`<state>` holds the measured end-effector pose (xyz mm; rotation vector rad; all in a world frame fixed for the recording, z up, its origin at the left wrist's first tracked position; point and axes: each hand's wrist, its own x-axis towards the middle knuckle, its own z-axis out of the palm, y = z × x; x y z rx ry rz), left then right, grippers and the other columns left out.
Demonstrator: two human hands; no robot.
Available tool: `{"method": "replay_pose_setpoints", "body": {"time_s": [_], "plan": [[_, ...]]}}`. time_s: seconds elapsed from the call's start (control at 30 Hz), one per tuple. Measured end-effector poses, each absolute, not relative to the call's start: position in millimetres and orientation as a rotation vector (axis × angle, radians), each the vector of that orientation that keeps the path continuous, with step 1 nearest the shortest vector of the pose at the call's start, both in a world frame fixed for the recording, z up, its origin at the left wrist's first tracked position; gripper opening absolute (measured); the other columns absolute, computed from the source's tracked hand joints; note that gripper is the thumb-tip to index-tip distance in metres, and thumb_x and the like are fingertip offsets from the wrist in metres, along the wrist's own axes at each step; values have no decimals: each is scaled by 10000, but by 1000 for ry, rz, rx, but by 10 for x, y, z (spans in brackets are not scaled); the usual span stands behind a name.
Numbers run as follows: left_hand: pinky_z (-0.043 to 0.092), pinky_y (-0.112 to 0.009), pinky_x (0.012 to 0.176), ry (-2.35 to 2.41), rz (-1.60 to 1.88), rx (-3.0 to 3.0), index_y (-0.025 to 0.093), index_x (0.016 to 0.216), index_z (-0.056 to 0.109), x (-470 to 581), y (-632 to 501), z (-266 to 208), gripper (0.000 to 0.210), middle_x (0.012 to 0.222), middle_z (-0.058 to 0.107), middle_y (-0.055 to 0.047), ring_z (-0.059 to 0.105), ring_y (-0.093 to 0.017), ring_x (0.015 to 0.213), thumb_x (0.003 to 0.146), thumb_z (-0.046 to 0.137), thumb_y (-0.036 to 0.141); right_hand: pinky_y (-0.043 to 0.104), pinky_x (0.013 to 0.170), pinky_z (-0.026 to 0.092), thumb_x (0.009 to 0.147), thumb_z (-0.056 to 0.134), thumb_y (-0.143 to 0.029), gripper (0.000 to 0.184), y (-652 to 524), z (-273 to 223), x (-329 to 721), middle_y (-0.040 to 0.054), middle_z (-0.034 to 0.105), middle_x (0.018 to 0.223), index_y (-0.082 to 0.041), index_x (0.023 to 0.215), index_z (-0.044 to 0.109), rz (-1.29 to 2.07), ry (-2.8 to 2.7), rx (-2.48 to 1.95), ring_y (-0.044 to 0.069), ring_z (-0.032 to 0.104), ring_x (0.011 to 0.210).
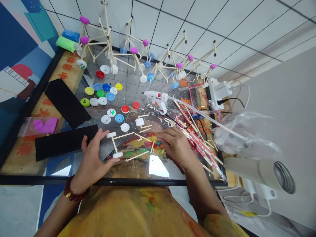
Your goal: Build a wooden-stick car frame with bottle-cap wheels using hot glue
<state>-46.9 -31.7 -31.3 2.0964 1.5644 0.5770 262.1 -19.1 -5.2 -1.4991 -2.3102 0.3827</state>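
My left hand [95,156] spans a small axle piece, a wooden stick [114,144] with a white bottle cap at each end. Its index fingertip meets the upper cap [111,135] and its thumb the lower cap [118,154]. My right hand [174,143] is closed in a pinch low over the table; whatever its fingers hold is hidden. Between the hands lie several loose thin sticks [138,155]. Just beyond them, another white cap [139,122] stands on edge with a stick attached.
A white glue gun [158,98] lies at mid-table, its long glue stick reaching right. Coloured bottle caps [100,93] spread to the left, near black strips [67,103]. Stick models [108,42] line the back. Bundled sticks [202,141], a power strip [218,92] and a flask [259,174] occupy the right.
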Motion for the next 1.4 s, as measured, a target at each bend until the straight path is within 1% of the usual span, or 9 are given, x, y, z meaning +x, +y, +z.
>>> {"method": "replay_pose_setpoints", "body": {"time_s": [0.13,0.3,0.37,0.57,0.73,0.8,0.93,1.23,1.4], "plan": [[112,-654,1171,1560,585,2093,274,1520,72,-465,-316,-312,990,1423,526,-130,415,-354,1381,778,726,319,375,787,438,918,570,-146,170,-177,-22,2612,62,730,935,-229,939,717,392,-2361,-1490,221,601,876],[100,-650,1166,1565,575,2072,278,1510,118,-470,-320,-333,965,1430,522,-131,396,-347,1395,767,731,338,349,787,406,940,590,-271,125,-272,-21,2461,53,714,917,-224,956,705,678,-2497,-1299,204,581,888],[93,-642,1164,1561,578,2069,270,1509,130,-478,-321,-346,987,1425,526,-135,389,-346,1399,746,749,367,347,784,395,932,605,-287,121,-310,-41,2401,50,701,900,-218,958,702,723,-2545,-1285,199,566,868],[73,-619,1164,1532,603,2079,251,1530,58,-496,-320,-356,1044,1429,522,-152,424,-323,1380,751,743,359,342,751,377,942,556,-195,144,-343,-89,2320,48,677,850,-197,862,677,672,-2559,-1290,198,537,838],[73,-625,1159,1526,614,2075,248,1533,55,-492,-323,-354,1043,1430,519,-159,398,-328,1397,753,740,354,361,767,384,948,510,-152,151,-200,-104,2268,80,699,933,-195,941,654,397,-2453,-1366,227,561,891],[73,-627,1159,1527,621,2077,248,1533,50,-489,-323,-352,1049,1434,515,-160,404,-330,1393,751,742,352,369,772,378,954,496,-147,161,-109,-110,2218,81,703,960,-199,967,648,350,-2455,-1361,237,562,915],[69,-617,1165,1531,604,2069,246,1530,65,-480,-325,-336,1037,1431,518,-153,421,-326,1381,754,742,367,374,783,361,964,491,-162,144,31,-112,2092,78,692,1002,-192,967,632,350,-2465,-1341,243,546,960],[54,-601,1173,1516,581,2054,245,1530,31,-484,-336,-303,1059,1453,496,-154,435,-309,1372,753,744,350,379,782,344,963,481,-148,153,4,-185,1954,73,687,959,-192,967,628,426,-2509,-1207,233,543,915],[40,-596,1176,1513,572,2053,248,1526,28,-485,-340,-291,1052,1453,493,-151,422,-304,1380,758,740,336,388,802,351,928,494,-90,175,-9,-223,1957,79,684,966,-182,973,636,450,-2518,-1180,237,541,921]]}}
